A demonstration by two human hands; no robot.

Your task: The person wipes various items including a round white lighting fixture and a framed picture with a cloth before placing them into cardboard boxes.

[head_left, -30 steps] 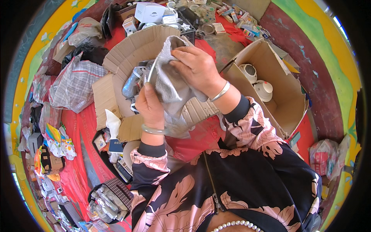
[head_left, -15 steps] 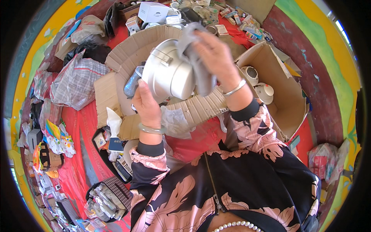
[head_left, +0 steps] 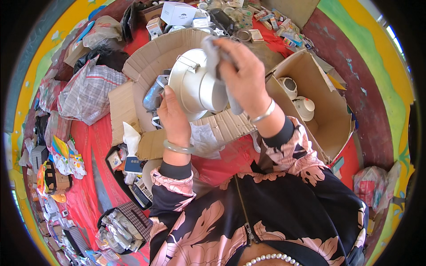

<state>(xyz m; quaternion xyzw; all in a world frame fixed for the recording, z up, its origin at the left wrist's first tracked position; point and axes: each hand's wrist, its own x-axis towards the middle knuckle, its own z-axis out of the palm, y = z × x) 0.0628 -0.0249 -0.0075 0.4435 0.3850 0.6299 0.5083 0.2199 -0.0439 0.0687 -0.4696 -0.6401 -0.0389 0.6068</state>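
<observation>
A white recessed downlight [head_left: 188, 91], round with a wide rim and a wire spring clip, is held up over an open cardboard box [head_left: 235, 124]. My left hand [head_left: 174, 116] grips its rim from the lower left, thumb up along the near side. My right hand [head_left: 245, 82] has its fingers closed on a grey cloth [head_left: 210, 55], pressed against the light's upper right side. Part of the cloth hangs behind the light and is hidden by my wrist. Inside the box, left of the light, lies a blue translucent item [head_left: 154, 96] I cannot identify.
A second open carton [head_left: 333, 122] on the right holds white round fixtures [head_left: 304, 109]. A plaid bag [head_left: 91, 95] bulges at the left. Below it stand a black tray [head_left: 116, 174] of small things and a checked bin [head_left: 136, 218]. Boxes [head_left: 177, 14] crowd the far side.
The downlight has shifted slightly right and turned a little in my left hand. My right hand has drawn the cloth left and inward along the light's side.
</observation>
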